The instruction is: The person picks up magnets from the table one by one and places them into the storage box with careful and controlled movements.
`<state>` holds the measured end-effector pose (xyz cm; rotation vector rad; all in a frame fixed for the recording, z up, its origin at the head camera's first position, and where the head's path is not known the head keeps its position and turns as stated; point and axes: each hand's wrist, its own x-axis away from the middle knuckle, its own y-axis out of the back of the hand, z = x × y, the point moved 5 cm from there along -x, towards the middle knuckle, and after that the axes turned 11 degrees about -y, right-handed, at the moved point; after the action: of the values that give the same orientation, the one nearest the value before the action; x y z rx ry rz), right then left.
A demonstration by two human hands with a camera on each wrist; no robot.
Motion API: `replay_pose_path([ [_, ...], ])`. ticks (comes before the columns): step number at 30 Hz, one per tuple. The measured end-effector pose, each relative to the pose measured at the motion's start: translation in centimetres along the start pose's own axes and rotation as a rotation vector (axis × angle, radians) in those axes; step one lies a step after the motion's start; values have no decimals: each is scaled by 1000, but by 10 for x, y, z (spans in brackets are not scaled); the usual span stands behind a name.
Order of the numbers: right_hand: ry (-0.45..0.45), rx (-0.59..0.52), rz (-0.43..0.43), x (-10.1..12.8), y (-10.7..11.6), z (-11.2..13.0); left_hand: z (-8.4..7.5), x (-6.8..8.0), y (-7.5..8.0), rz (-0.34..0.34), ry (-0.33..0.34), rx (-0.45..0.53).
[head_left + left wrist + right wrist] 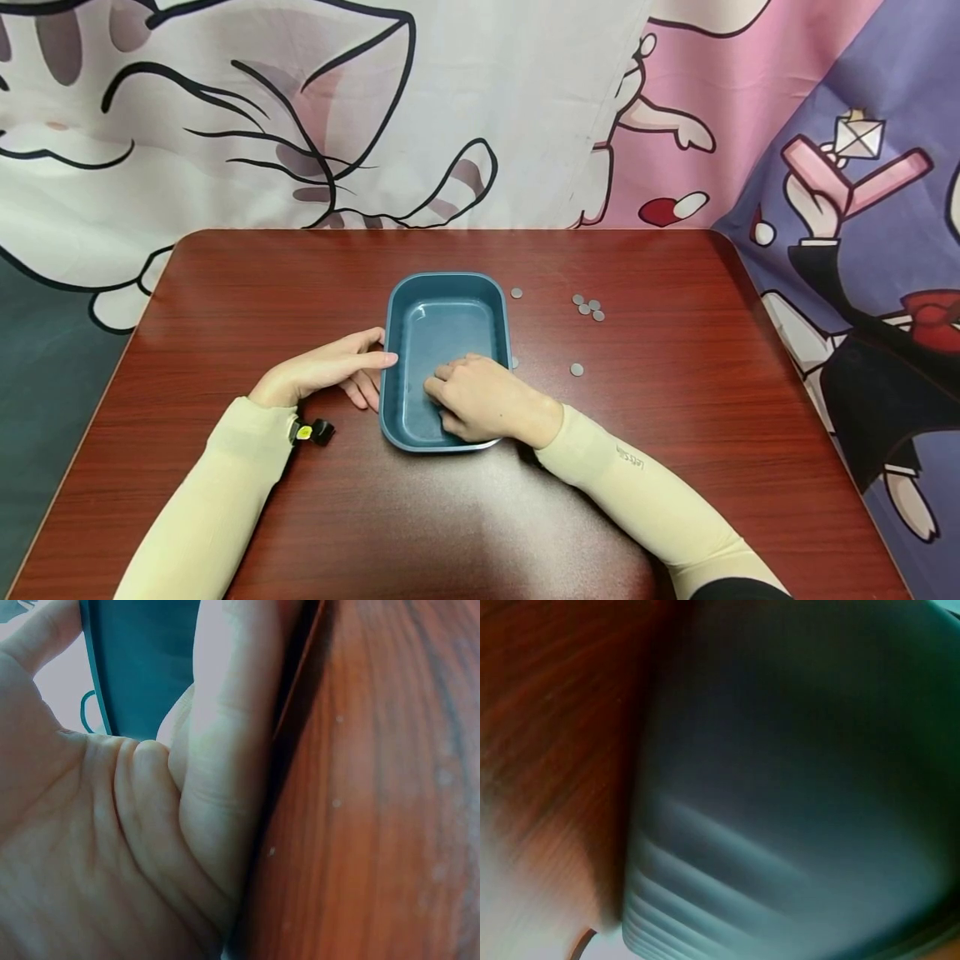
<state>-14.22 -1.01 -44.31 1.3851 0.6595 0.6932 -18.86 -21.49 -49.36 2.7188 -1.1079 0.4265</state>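
A deep blue rectangular tray (450,287) with rounded corners lies on the table. At its left side, my left hand (330,371) holds it: the thumb crosses the rim while the other fingers lie against the outer wall. In the left wrist view, those fingers (232,712) run along the tabletop toward the tray's wall (142,667). My right hand (483,400) reaches over the near right rim into the tray, fingers bent downward. Its fingertips are hidden, so whether they pinch anything cannot be seen. The right wrist view shows only the tray's ribbed outer wall (780,787), blurred.
Right of the tray, a cluster of small grey discs (584,309) lies on the wooden table (675,400). Single discs sit nearer, one disc (517,293) by the far right corner, another disc (577,369) farther right. One more disc (515,362) is partly hidden beside the rim. A printed curtain (525,108) hangs behind.
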Motion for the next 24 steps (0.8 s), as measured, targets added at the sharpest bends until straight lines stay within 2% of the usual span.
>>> replay_pose_path([
  [12,-18,-30,-23,6,5,-6,1,0,0,-8,8,1],
  [24,8,-61,-107,11,13,-12,1,0,0,-6,1,-6],
])
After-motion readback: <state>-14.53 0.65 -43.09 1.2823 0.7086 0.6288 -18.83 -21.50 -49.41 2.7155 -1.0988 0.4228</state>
